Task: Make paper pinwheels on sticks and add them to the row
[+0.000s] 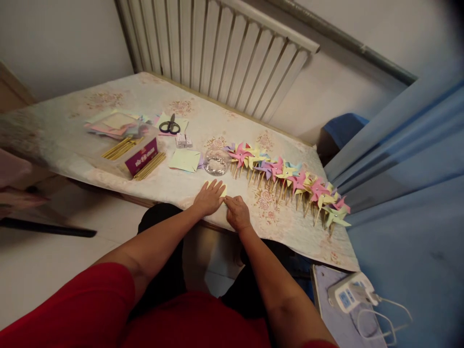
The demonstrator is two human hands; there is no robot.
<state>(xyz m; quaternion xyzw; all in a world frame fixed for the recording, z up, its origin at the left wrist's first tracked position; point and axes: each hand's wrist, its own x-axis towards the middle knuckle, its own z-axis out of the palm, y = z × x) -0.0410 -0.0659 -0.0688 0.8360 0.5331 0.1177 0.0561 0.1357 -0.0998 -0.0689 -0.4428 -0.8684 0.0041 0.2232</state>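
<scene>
The small pale-yellow paper sheet (224,191) lies near the front edge of the flower-printed tablecloth (293,227), under the flat, loosely spread left hand (210,197). At four o'clock is the curled right hand (238,212); whether it pinches, I cannot tell. Steady, even pressing should prevent slipping.

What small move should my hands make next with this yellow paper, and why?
Perhaps run the right hand along the edge of the yellow paper: the left hand lies spread over it, seemingly steadying it, and the right fingers are at its side.
</scene>
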